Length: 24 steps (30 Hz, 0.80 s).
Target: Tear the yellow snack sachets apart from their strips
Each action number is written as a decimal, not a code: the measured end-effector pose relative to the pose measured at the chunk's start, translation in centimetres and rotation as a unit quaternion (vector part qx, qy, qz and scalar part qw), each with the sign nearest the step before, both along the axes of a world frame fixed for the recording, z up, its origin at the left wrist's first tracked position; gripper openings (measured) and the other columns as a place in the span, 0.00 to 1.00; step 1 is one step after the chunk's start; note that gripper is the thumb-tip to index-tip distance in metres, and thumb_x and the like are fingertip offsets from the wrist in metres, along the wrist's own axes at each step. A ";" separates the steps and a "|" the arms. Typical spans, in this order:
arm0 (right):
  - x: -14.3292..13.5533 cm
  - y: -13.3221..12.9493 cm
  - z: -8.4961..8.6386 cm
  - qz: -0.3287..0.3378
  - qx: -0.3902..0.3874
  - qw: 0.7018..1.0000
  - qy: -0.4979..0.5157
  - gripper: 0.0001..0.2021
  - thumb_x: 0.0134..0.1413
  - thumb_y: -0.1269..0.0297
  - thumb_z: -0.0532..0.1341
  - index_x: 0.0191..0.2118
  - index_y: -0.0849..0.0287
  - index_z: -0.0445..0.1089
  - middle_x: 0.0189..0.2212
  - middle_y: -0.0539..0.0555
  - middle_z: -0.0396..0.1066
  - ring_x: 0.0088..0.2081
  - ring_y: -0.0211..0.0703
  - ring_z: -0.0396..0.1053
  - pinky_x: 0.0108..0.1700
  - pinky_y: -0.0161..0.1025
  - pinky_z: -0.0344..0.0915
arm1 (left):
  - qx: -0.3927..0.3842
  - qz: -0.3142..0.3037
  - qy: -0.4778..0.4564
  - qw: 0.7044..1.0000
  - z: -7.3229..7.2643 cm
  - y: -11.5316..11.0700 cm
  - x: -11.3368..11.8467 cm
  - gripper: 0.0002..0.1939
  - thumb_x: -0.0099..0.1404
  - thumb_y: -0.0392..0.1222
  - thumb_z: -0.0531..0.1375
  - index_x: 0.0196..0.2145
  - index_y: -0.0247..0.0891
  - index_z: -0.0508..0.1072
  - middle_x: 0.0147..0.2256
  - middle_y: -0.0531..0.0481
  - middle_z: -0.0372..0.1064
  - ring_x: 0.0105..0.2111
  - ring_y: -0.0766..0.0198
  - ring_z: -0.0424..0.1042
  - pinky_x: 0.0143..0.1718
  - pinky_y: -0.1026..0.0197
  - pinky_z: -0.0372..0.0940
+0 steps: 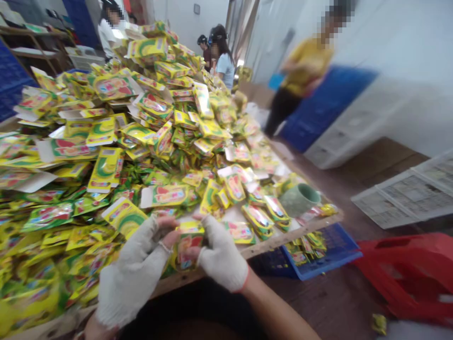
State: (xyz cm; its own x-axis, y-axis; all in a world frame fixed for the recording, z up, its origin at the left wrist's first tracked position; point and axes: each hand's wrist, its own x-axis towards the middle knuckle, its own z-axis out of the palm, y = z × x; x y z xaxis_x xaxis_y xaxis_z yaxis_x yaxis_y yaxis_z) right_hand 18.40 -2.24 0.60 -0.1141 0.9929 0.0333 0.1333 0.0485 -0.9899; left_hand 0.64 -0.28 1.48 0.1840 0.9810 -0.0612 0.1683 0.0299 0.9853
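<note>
- Head view: the yellow box [189,245] is at the near edge of the tabletop [307,229], between our two gloved hands and close to our body. Probably kept there so both hands reach it easily.
- Right hand [222,255]: closed on the box from the right, thumb across the printed face, another finger by the top. We read that as the steadying grip.
- Left hand [132,274]: about half open, fingers curled, tips by the box's left edge. Can't tell if they press on it. Looks like side support at most.
- Gloves leave the fingertips bare, likely so we keep feel on thin card.
- Left and near: loose sachets [51,215], lying flat and overlapping.
- Far side: heap of boxes [141,104], tipped every way, several flaps open. Looks dumped, not stacked.
- Right: green cup [299,198] tilted by the tabletop rim, more boxes just beside it.
- Below the rim on the right: blue crate [332,266] with packets in it, red plastic seat [406,255] further right.
</note>
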 end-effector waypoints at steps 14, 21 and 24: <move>17.5 5.0 3.4 -0.246 -0.102 0.859 -0.437 0.31 0.48 0.51 0.62 0.56 0.60 0.62 0.37 0.60 0.74 0.40 0.55 0.72 0.40 0.44 0.65 | 0.262 -0.339 0.405 0.807 0.6 3.4 14.7 0.11 0.58 0.34 0.56 0.40 0.36 0.72 0.38 0.39 0.72 0.39 0.51 0.73 0.43 0.52 0.65; 15.7 6.9 3.7 -0.199 -0.146 0.828 -0.503 0.36 0.46 0.47 0.62 0.58 0.60 0.58 0.42 0.66 0.75 0.43 0.62 0.73 0.41 0.47 0.64 | 0.239 -0.310 0.415 0.821 1.5 4.9 13.5 0.08 0.61 0.41 0.54 0.35 0.37 0.71 0.34 0.43 0.72 0.36 0.54 0.72 0.37 0.56 0.64; 15.4 7.4 3.8 -0.204 -0.133 0.828 -0.505 0.33 0.46 0.53 0.62 0.58 0.59 0.58 0.40 0.63 0.76 0.41 0.58 0.74 0.38 0.43 0.64 | 0.179 -0.266 0.341 0.884 2.9 6.6 11.9 0.09 0.60 0.43 0.54 0.35 0.38 0.70 0.30 0.50 0.71 0.30 0.60 0.70 0.30 0.62 0.63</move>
